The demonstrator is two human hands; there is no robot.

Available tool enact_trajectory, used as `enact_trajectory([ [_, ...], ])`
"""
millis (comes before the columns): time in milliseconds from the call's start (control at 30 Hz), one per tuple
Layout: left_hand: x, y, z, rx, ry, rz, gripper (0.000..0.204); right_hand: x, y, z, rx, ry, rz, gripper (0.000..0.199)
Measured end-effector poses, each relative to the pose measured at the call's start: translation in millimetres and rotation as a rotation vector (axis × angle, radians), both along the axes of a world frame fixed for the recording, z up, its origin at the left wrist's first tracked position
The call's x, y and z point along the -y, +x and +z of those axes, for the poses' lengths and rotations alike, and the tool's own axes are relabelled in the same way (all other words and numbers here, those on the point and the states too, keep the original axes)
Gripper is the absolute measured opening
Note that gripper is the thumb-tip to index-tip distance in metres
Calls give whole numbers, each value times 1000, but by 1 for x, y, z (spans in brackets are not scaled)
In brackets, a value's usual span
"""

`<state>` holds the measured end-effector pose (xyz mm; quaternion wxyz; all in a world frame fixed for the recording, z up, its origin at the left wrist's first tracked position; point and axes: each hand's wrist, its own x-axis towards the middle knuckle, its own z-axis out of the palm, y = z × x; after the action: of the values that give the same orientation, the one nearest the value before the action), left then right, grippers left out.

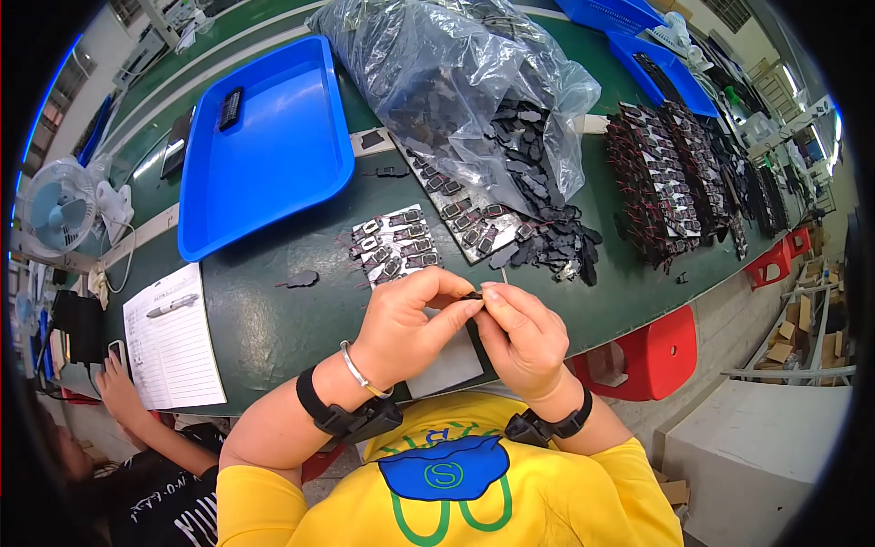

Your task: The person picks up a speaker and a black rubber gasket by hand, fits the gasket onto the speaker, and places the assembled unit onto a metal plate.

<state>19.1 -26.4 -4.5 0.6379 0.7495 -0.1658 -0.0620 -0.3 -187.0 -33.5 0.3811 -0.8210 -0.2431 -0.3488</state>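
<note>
My left hand (401,330) and right hand (521,335) meet in front of my chest, fingertips pinched together on one small dark part (473,295). It is so tiny here that I cannot make out its shape, only that both thumbs and forefingers close on it from either side. It hangs just above the near edge of the green table (264,319), over a pale sheet (448,366) lying under my wrists.

Just beyond my fingers sits a flat card of small dark pieces in rows (394,244), and beside it on the right a longer strip of the same (465,211). A loose heap of black cut-outs (547,239) spills from a big clear plastic bag (456,82) behind them. One stray black piece (299,279) lies alone to the left. Further left stands a blue tray (273,155), tilted, and near the table's edge a printed form (173,342) with a pen (171,305) on it. Another person's hand (118,383) rests by that paper. Far right, stacks of dark parts (665,182) line the table.
</note>
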Motion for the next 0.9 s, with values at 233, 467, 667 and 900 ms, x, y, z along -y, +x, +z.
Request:
enact_trajectory([
  [233,-9,5,5,242,50,-83,10,2,-3,11,-423,399,190,31],
  [467,-14,7,6,253,-50,-145,9,19,6,23,-551,348,424,27],
  [667,-11,7,1,151,-240,-186,10,18,13,25,-309,230,398,20],
  [900,-11,13,-3,73,-384,-235,11,15,15,25,-167,235,370,19],
])
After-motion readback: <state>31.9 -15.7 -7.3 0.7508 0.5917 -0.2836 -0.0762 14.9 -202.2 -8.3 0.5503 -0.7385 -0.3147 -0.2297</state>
